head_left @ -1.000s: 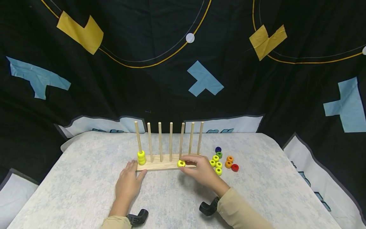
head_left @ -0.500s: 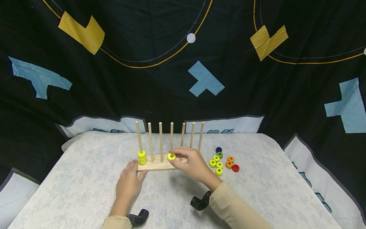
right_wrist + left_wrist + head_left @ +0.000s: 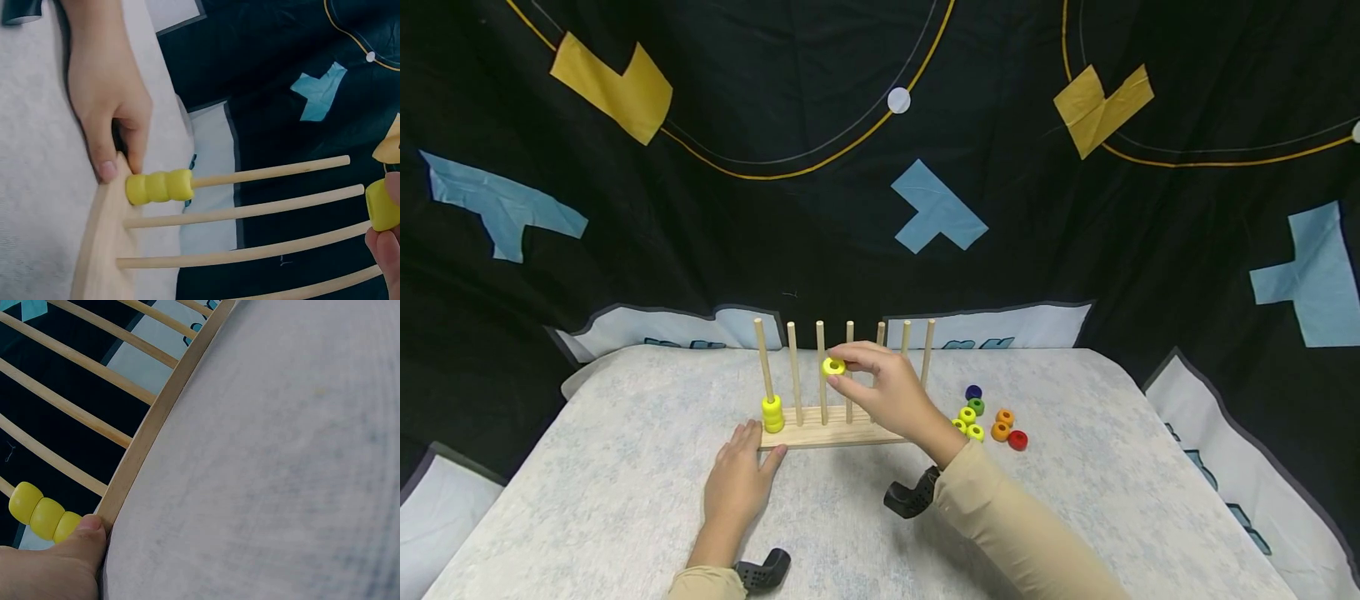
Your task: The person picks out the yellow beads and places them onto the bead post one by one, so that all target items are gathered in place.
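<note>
A pale wooden board with upright pegs lies across the table. My left hand grips the board's left end, its thumb along the front edge. Three yellow beads are stacked on the leftmost peg, right beside that hand. Between thumb and fingers, my right hand pinches another yellow bead, its hole showing. This bead is raised above the board, overlapping the third peg from the left in the head view. In the right wrist view, the held bead appears close to the peg tips.
Right of the board lie several loose yellow beads, a green bead, a dark blue bead, two orange beads and a red bead. A dark curtain hangs behind the table.
My right hand has carried the yellow bead leftward and up, from low in front of the right-hand pegs to near the upper part of the third peg. The left hand has stayed put.
</note>
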A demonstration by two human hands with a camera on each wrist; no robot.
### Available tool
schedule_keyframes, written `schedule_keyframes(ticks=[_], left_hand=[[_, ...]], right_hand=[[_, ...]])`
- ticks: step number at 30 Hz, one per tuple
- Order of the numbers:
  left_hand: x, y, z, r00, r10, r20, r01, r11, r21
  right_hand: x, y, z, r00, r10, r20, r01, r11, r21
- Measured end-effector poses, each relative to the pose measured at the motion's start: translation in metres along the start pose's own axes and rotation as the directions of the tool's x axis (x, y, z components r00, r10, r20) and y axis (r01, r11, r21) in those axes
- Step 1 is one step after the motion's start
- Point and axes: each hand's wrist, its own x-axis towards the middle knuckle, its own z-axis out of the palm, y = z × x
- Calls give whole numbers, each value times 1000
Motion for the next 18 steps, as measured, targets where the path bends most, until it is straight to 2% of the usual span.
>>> schedule_keyframes(ticks=[6,14,18], left_hand=[[0,-1,1,1000,5,-1,-5,1000,-10],[0,-2,1,1000,4,-9,-5,1000,-10],[0,-2,1,1000,-1,-1,1,1000,-11]], right_hand=[[14,-4,-5,999,25,-29,-23,999,42],[39,-13,-8,999,-27,-44,28,999,26],[50,-13,-5,999,-1,-34,3,999,47]])
